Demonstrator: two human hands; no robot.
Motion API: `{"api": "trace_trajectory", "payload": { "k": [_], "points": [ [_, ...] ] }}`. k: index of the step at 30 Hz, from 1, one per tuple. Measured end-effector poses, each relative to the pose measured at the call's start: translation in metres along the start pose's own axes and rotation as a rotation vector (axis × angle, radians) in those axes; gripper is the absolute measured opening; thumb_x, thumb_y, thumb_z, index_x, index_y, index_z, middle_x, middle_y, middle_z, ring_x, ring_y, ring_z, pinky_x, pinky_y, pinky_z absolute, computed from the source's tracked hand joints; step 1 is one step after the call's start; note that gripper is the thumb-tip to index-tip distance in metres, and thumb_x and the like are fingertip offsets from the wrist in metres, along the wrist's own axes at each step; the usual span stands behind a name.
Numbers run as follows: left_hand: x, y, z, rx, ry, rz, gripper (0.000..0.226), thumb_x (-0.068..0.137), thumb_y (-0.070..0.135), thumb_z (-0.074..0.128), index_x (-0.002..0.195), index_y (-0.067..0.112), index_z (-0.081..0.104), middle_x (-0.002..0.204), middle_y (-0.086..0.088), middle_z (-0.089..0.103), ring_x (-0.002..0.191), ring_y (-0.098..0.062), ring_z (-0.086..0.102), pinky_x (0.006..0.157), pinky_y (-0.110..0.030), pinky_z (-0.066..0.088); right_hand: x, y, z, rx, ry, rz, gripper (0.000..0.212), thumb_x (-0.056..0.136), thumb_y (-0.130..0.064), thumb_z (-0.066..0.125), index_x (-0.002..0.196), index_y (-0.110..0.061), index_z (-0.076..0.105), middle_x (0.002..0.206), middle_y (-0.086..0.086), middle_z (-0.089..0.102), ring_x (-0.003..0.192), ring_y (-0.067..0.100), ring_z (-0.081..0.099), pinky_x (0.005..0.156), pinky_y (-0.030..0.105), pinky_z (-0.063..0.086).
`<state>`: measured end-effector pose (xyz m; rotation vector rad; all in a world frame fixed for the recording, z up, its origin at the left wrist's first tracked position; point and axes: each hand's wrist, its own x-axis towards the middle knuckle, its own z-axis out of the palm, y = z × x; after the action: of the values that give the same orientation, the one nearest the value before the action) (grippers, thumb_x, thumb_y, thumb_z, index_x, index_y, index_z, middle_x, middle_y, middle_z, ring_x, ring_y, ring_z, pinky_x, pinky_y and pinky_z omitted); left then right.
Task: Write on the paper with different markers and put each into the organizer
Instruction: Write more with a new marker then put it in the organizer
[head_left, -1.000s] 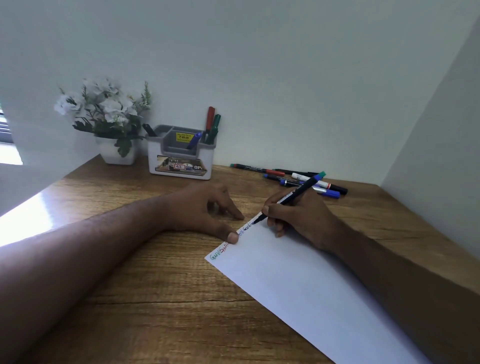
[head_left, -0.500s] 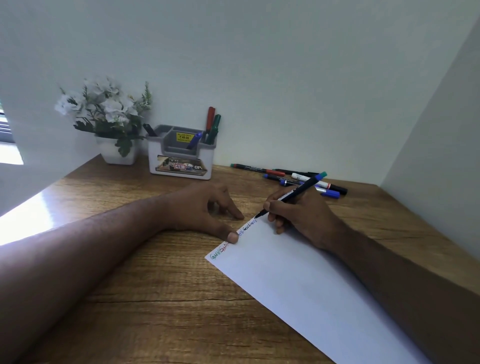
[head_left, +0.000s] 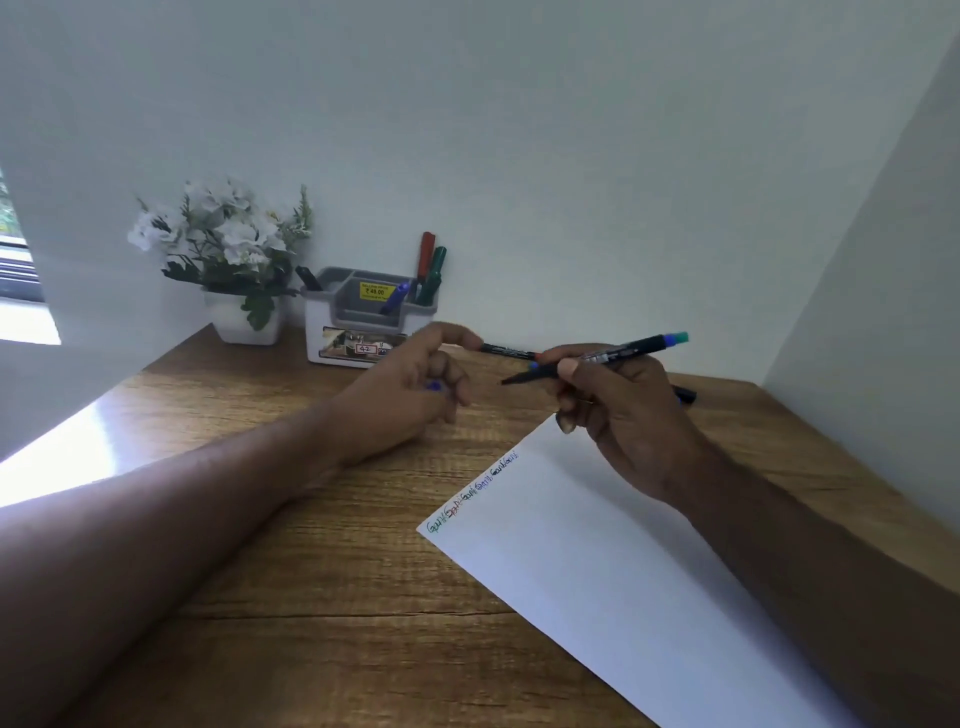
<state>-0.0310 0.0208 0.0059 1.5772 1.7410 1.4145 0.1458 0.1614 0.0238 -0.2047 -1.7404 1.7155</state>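
Above the paper's (head_left: 597, 571) far edge, right hand (head_left: 623, 415) grips marker (head_left: 613, 357).

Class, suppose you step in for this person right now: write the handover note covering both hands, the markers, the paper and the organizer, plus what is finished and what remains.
Right hand grips a black-bodied marker, tip bare and lifted off the paper.
Left hand is curled above the desk with something small and blue inside, perhaps the cap.
Organizer by the wall already holds a red marker, a green one, a blue one and a dark one.
Done: a row of coloured words along the paper's top edge.
Left: cap this marker, slot it in, then use the loose markers lying behind the hands.
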Motion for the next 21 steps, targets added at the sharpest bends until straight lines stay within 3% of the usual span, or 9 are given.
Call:
{"api": "trace_trajectory", "payload": {
  "k": [2, 4, 8, 16, 21],
  "points": [
    [0.000, 0.007, 0.010, -0.048, -0.032, 0.004, 0.077, 0.079, -0.024, 0.049, 0.134, 0.030, 0.036, 0.092, -0.009, 0.064, 0.076, -0.024, 0.065, 0.073, -0.035, 0.053, -0.002, -0.006, 0.005, -0.002, -0.031, -0.022, 0.018, 0.091, 0.005, 0.050, 0.087, -0.001, 0.067, 0.063, 0.013, 0.058, 0.049, 0.015, 0.052, 0.045, 0.024, 0.044],
    [-0.001, 0.014, 0.017, -0.044, -0.089, -0.001, 0.091, 0.080, -0.022, 0.055, 0.141, 0.038, 0.023, 0.102, -0.011, 0.063, 0.075, -0.019, 0.069, 0.072, -0.037, 0.052, -0.005, -0.007, 0.010, -0.070, -0.053, -0.050, 0.015, 0.090, 0.007, 0.054, 0.085, -0.003, 0.064, 0.062, 0.014, 0.057, 0.048, 0.018, 0.052, 0.044, 0.025, 0.045],
    [-0.004, 0.022, 0.021, 0.011, -0.142, 0.005, 0.103, 0.082, -0.018, 0.058, 0.147, 0.040, 0.005, 0.107, -0.010, 0.061, 0.058, 0.000, 0.063, 0.055, -0.013, 0.048, -0.008, -0.005, 0.014, -0.224, -0.061, -0.089, 0.012, 0.087, 0.003, 0.060, 0.080, -0.006, 0.064, 0.057, 0.006, 0.063, 0.048, 0.018, 0.055, 0.044, 0.027, 0.047],
    [-0.004, 0.022, 0.021, -0.047, -0.167, -0.013, 0.100, 0.082, -0.023, 0.055, 0.150, 0.033, 0.006, 0.088, 0.003, 0.071, 0.056, 0.001, 0.063, 0.053, -0.008, 0.045, -0.009, 0.004, 0.019, -0.371, -0.072, -0.199, 0.007, 0.088, -0.005, 0.064, 0.082, -0.007, 0.066, 0.061, 0.011, 0.064, 0.049, 0.018, 0.055, 0.046, 0.030, 0.048],
    [-0.001, 0.012, 0.018, -0.062, -0.201, -0.036, 0.104, 0.082, -0.016, 0.061, 0.147, 0.046, 0.007, 0.110, -0.009, 0.071, 0.087, -0.015, 0.071, 0.075, -0.024, 0.054, -0.007, 0.008, 0.013, -0.373, 0.088, -0.297, 0.007, 0.085, -0.019, 0.065, 0.079, -0.014, 0.066, 0.058, 0.010, 0.062, 0.045, 0.019, 0.053, 0.047, 0.030, 0.045]
  ]
}}
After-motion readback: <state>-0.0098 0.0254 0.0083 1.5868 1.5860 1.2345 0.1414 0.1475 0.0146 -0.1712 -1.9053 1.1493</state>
